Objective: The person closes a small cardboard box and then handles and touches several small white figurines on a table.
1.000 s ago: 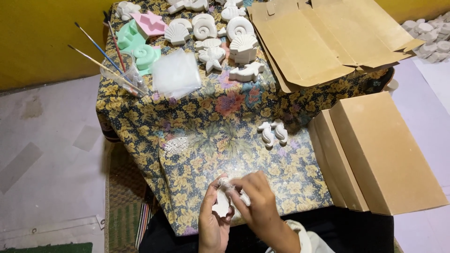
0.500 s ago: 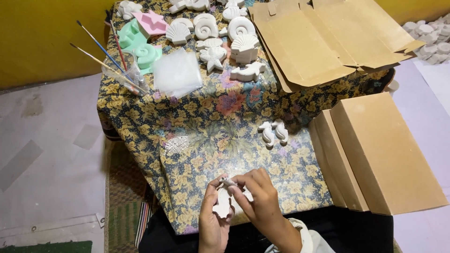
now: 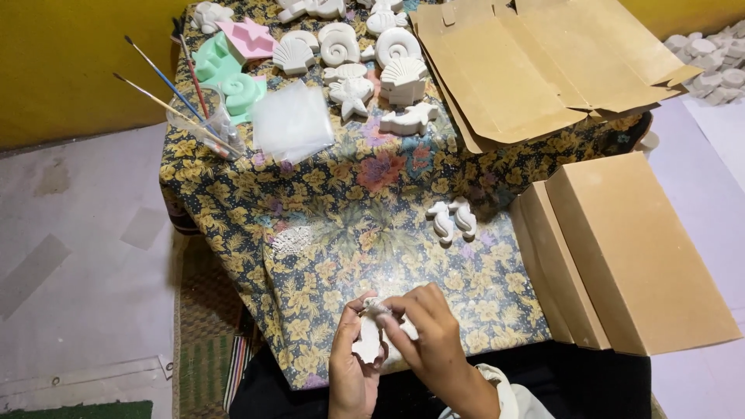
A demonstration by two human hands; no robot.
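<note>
My left hand [image 3: 351, 372] holds a small white plaster figure [image 3: 368, 341] upright at the near edge of the table. My right hand [image 3: 428, 341] grips the same figure from the right, fingers pinched at its top. Two white plaster seahorses [image 3: 454, 219] lie side by side on the floral tablecloth [image 3: 341, 209], farther out and to the right of my hands.
Several white plaster shells and starfish [image 3: 365, 58] sit at the far side, beside green and pink moulds [image 3: 229, 66]. A clear cup of paintbrushes [image 3: 206, 124] and a plastic bag [image 3: 291, 120] are at the far left. Flattened cardboard [image 3: 528, 66] and two closed boxes [image 3: 621, 256] lie right.
Both hands stay at the near edge with the plaster figure. The right-hand fingers have shifted slightly along its top.
</note>
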